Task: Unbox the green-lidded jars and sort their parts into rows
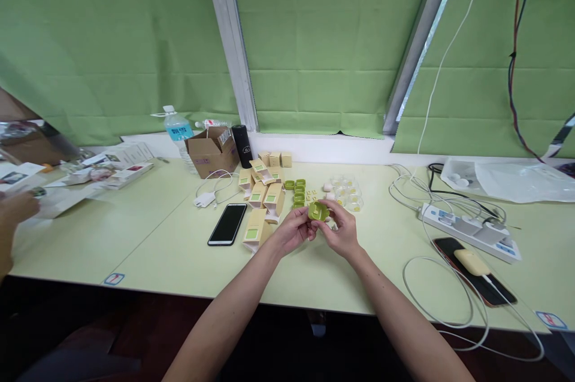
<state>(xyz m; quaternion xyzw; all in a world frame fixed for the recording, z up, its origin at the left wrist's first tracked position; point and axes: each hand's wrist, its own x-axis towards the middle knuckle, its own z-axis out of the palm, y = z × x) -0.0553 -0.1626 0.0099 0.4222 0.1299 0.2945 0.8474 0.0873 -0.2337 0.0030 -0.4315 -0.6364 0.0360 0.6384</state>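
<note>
Between my two hands, above the table, is a small olive-green cup-like container [318, 211], its hollow side facing me. My left hand [294, 231] grips its left side, and the fingers of my right hand [340, 231] close on its right side. Just behind, more green containers [300, 189] stand in short rows. Tiny yellow pieces [311, 195] lie beside them. Clear plastic containers with yellow spots [348, 191] are grouped to the right, next to pale pinkish lumps [328, 188]. Several cream boxes with green windows [258, 195] are piled left of my hands.
A phone [227, 224] and white charger [205, 199] lie left. Behind are a cardboard box [212, 153], black flask [242, 146] and water bottle [177, 130]. Right are a power strip [469, 231], loose cables and another phone [498, 289]. Another person's hand [15, 208] holds papers at far left.
</note>
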